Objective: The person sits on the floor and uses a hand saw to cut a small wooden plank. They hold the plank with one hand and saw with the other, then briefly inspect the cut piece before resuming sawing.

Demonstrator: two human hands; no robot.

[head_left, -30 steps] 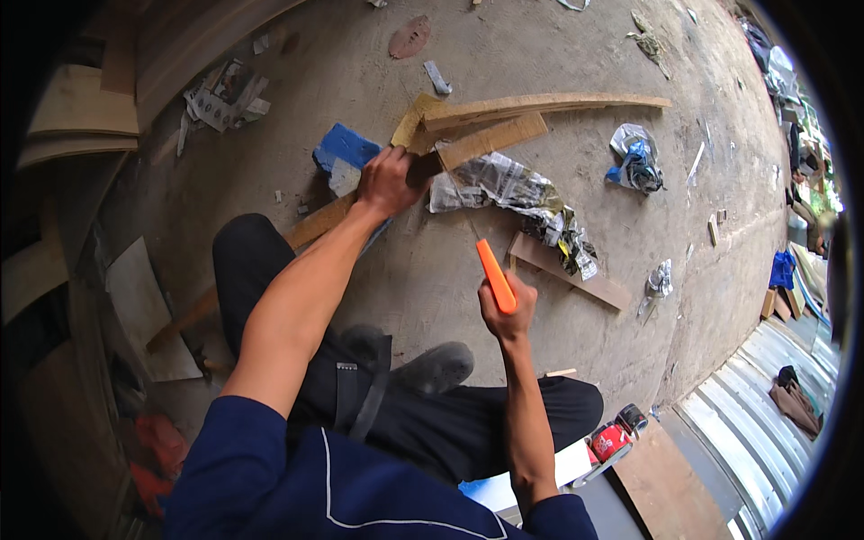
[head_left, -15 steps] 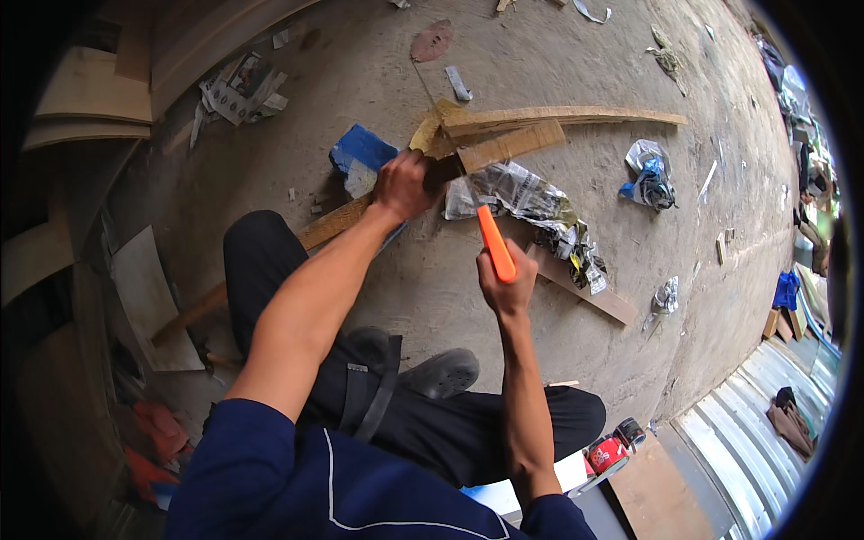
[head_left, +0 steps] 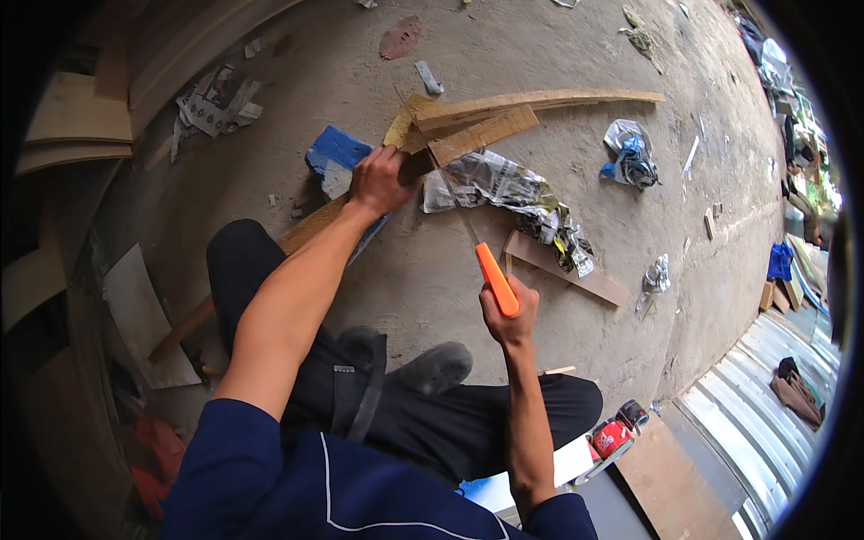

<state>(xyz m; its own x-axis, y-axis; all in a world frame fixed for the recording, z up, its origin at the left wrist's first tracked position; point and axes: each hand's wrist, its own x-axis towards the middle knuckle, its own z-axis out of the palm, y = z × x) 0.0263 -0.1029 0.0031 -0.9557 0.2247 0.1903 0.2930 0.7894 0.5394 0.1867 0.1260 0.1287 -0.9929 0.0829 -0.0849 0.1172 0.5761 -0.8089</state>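
Observation:
My right hand is wrapped round the orange handle of a hand saw. The saw's thin blade runs up and away from the handle, across a wooden plank. My left hand grips this plank close to the blade, on its left side, fingers curled over it. The plank slants from beside my left knee up to the right. Under and behind it lie a long curved strip of wood and a yellowish wood piece. A blue block lies left of my left hand.
Crumpled newspaper and a short board lie right of the plank. A crumpled silver-and-blue wrapper is farther right. Wood sheets stand at the left. Near my right knee are a red can and corrugated metal.
My right hand has drawn the saw back toward me, so the handle is nearer and farther from the plank. My left hand keeps its grip; the whole view has shifted slightly.

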